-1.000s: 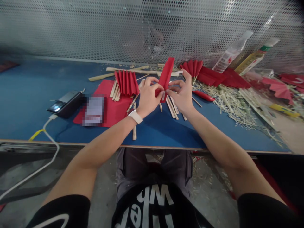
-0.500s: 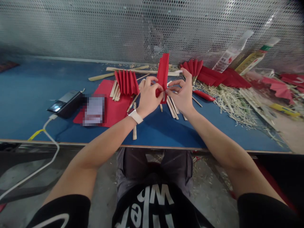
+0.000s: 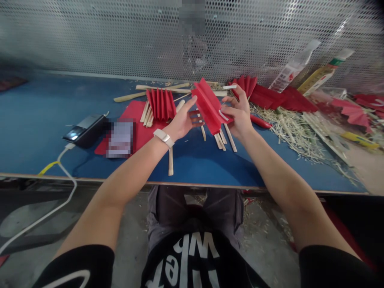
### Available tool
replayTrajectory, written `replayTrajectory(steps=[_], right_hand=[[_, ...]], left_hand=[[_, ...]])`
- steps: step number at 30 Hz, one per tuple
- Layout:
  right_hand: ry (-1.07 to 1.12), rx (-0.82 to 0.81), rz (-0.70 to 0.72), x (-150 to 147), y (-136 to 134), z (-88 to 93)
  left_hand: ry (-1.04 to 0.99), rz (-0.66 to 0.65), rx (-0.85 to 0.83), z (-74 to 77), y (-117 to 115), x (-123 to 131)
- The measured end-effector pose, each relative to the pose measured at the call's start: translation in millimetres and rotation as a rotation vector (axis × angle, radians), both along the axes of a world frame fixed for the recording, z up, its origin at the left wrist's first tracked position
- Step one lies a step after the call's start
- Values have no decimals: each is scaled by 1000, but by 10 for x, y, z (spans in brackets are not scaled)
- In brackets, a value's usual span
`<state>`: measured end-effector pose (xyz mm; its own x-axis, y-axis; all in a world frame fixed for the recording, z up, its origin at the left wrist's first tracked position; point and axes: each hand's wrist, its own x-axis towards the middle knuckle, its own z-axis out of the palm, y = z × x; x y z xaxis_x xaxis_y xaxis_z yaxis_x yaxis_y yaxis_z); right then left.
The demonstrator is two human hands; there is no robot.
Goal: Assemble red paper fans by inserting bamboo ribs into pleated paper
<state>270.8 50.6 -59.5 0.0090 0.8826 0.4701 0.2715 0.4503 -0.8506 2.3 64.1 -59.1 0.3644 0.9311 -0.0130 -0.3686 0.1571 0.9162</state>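
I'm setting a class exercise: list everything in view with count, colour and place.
held paper: 1, red, centre
white strips: 2, white, on held paper, at right fingertip
other pleated papers: 2 or more, red, left and right
paper sheet: 1, red, left
pixelated object: 1, greyish, left
device: 1, black, left
cable: 1, white, left
wooden strips: several, pale, centre
bottles: 2, clear and yellow, right
flat papers: several, red, right
slim object: 1, red, right
shavings: many, pale, right
tube: 1, yellow, right
table: 1, blue, centre
panel: 1, grey, behind table
floor: 1, grey, below
wristband: 1, white, left wrist
shirt: 1, black, bottom
trousers: 1, grey, bottom
left hand and right hand: 2, bare, at held paper
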Motion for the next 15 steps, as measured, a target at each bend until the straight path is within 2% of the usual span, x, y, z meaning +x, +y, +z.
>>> replayTrajectory(steps=[4, 7, 12, 15], right_hand=[[181, -79, 24, 17, 57, -108], [171, -142, 31, -3, 42, -124], [39, -80, 41, -59, 10, -151], [-62, -93, 29, -89, -33, -164]], left_hand=[[-66, 46, 43, 115, -99, -33], [-23, 57, 83, 142, -109, -70], [124, 154, 66, 56, -15, -46], [199, 225, 149, -56, 84, -22]])
